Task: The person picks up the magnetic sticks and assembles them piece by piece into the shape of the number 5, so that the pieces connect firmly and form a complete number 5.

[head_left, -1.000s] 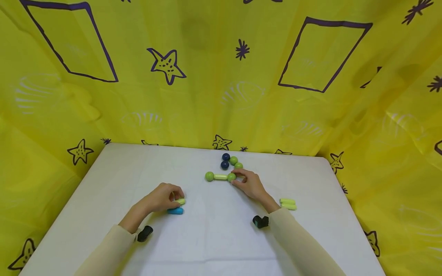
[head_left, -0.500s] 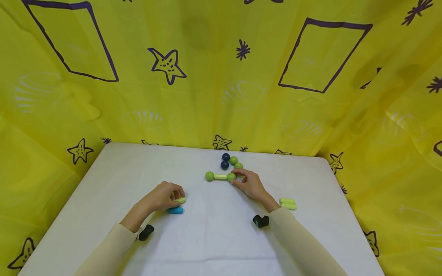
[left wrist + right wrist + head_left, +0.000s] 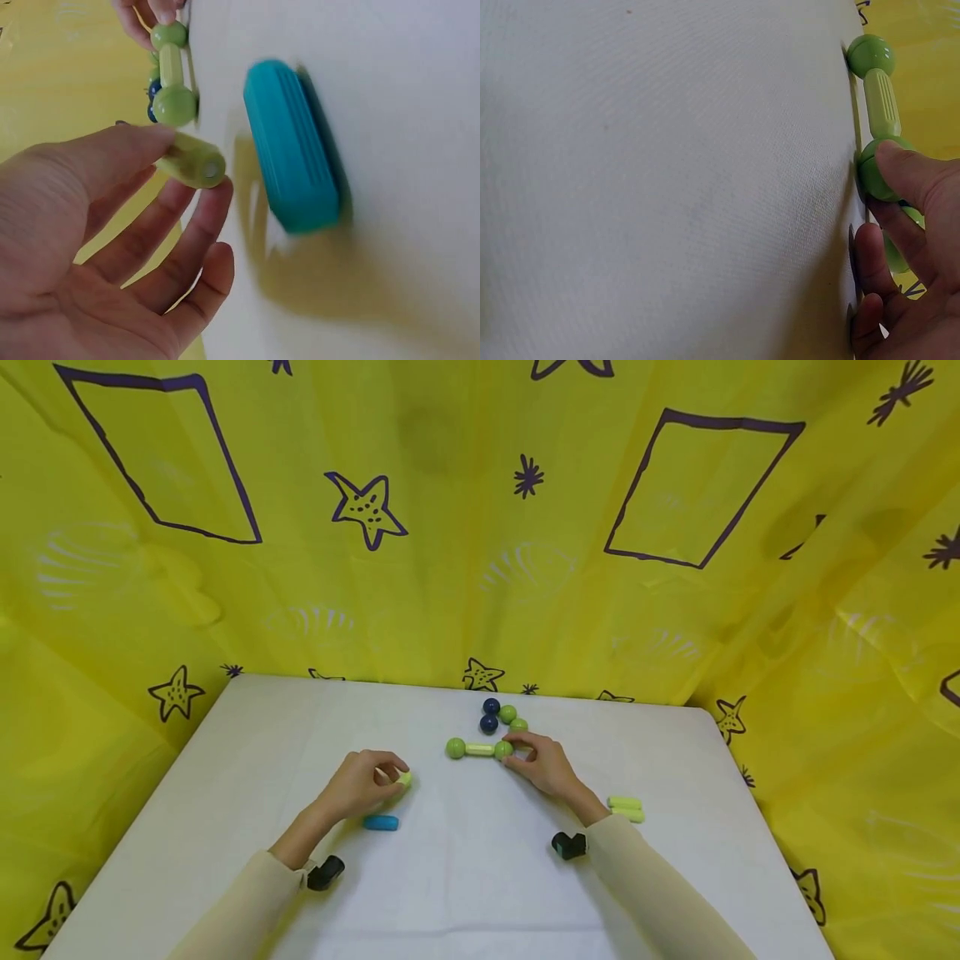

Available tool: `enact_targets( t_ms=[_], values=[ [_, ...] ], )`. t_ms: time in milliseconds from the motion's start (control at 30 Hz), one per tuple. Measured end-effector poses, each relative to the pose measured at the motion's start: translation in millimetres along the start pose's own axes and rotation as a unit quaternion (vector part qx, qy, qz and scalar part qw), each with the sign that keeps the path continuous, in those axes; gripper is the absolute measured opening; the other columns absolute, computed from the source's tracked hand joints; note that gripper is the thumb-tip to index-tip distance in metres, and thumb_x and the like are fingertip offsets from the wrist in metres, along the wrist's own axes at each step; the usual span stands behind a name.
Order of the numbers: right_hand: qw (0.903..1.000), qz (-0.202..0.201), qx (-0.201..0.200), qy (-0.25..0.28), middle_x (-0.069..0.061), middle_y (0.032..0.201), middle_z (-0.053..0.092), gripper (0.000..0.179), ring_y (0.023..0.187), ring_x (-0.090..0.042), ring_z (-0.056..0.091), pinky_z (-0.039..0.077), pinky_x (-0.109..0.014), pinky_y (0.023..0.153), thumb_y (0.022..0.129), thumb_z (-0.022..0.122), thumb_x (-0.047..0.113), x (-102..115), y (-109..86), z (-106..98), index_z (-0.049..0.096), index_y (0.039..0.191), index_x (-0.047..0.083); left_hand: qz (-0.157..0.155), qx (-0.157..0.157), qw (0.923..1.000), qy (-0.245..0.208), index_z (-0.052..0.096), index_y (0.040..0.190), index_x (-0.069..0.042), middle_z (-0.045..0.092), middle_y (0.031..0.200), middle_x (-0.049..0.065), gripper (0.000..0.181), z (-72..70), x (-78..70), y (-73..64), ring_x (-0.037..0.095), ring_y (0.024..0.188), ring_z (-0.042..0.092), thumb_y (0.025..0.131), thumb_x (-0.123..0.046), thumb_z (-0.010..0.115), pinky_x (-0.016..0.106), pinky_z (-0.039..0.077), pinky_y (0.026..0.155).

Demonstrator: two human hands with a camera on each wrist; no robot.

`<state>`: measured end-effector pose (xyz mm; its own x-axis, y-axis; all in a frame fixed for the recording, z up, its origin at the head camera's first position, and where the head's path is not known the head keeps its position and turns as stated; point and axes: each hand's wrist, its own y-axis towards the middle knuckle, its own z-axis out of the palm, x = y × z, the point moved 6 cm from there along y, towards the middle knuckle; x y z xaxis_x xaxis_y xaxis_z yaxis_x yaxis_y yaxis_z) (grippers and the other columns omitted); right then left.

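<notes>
Between thumb and fingers my left hand (image 3: 367, 783) pinches a light yellow-green rod (image 3: 196, 163), whose round end shows a small silvery spot in the left wrist view. A blue ridged rod (image 3: 381, 822) lies on the table just below that hand. My right hand (image 3: 547, 767) pinches the right-hand green ball (image 3: 881, 169) of a dumbbell-like piece. That piece is a yellow-green rod (image 3: 479, 749) joining two green balls, with the other ball (image 3: 456, 748) at its left end. It lies sideways near the table's middle.
Behind the right hand sit two dark blue balls (image 3: 489, 723) and two loose green balls (image 3: 508, 714), close together. Two yellow-green rods (image 3: 627, 814) lie side by side right of the right forearm. A yellow patterned curtain (image 3: 435, 593) surrounds the white table (image 3: 480, 877) at back and sides.
My left hand has lifted the yellow-green rod away from the blue rod, moving slightly up and right. The right hand stays on the green ball.
</notes>
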<state>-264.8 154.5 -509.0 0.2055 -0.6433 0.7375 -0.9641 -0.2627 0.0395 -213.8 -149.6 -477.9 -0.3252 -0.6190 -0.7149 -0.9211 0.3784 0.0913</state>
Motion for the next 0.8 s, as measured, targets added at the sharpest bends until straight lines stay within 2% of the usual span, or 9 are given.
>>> enact_targets(
  t_ms=[67, 233, 367, 500, 667, 800],
  values=[
    [1.0, 0.004, 0.001, -0.003, -0.002, 0.118, 0.074, 0.035, 0.071, -0.013, 0.054, 0.044, -0.029, 0.065, 0.092, 0.079, 0.02, -1, 0.1, 1, 0.071, 0.126, 0.015, -0.002, -0.019, 0.9996, -0.021, 0.077, 0.101, -0.007, 0.074, 0.084, 0.001, 0.015, 1.1, -1.5, 1.9, 0.012, 0.071, 0.068, 0.086, -0.006, 0.079, 0.03, 0.057, 0.07],
    [0.9999, 0.014, 0.005, -0.001, -0.001, 0.119, 0.074, 0.035, 0.072, -0.014, 0.055, 0.044, -0.03, 0.067, 0.092, 0.079, 0.021, -3, 0.2, 2, 0.071, 0.127, 0.017, -0.04, -0.045, 0.9953, -0.075, 0.078, 0.102, -0.008, 0.075, 0.086, 0.002, 0.016, 7.2, -2.4, 6.7, 0.013, 0.071, 0.07, 0.086, -0.008, 0.081, 0.03, 0.057, 0.069],
    [0.9999, 0.014, 0.006, 0.001, -0.001, 0.119, 0.074, 0.035, 0.073, -0.014, 0.055, 0.044, -0.03, 0.067, 0.092, 0.079, 0.021, -3, 0.2, 2, 0.071, 0.126, 0.016, -0.07, -0.055, 0.9895, -0.114, 0.078, 0.103, -0.007, 0.077, 0.087, 0.004, 0.018, 13.6, -1.6, 10.0, 0.016, 0.074, 0.072, 0.086, -0.009, 0.082, 0.029, 0.057, 0.069],
    [1.0, 0.004, 0.0, 0.001, -0.001, 0.117, 0.074, 0.035, 0.072, -0.013, 0.055, 0.044, -0.029, 0.066, 0.092, 0.079, 0.021, -2, 0.2, 1, 0.072, 0.125, 0.016, -0.084, -0.058, 0.983, -0.152, 0.078, 0.105, -0.005, 0.077, 0.088, 0.006, 0.019, 20.5, -2.1, 13.3, 0.019, 0.078, 0.073, 0.087, -0.009, 0.082, 0.027, 0.057, 0.068],
    [0.9998, -0.015, -0.01, -0.004, -0.003, 0.114, 0.075, 0.035, 0.069, -0.011, 0.055, 0.044, -0.027, 0.063, 0.091, 0.08, 0.019, -1, 0.1, 1, 0.072, 0.124, 0.014, -0.092, -0.062, 0.9778, -0.178, 0.077, 0.105, -0.004, 0.077, 0.087, 0.007, 0.019, 28.3, -4.5, 18.2, 0.019, 0.079, 0.073, 0.087, -0.008, 0.081, 0.026, 0.056, 0.066],
    [0.9998, -0.017, -0.014, -0.001, -0.003, 0.114, 0.075, 0.034, 0.069, -0.011, 0.054, 0.044, -0.028, 0.063, 0.091, 0.08, 0.019, -2, 0.1, 1, 0.072, 0.124, 0.014, -0.11, -0.071, 0.975, -0.179, 0.078, 0.104, -0.006, 0.076, 0.086, 0.005, 0.018, 32.7, -7.1, 21.4, 0.018, 0.08, 0.073, 0.087, -0.008, 0.082, 0.026, 0.055, 0.066]
  ],
)
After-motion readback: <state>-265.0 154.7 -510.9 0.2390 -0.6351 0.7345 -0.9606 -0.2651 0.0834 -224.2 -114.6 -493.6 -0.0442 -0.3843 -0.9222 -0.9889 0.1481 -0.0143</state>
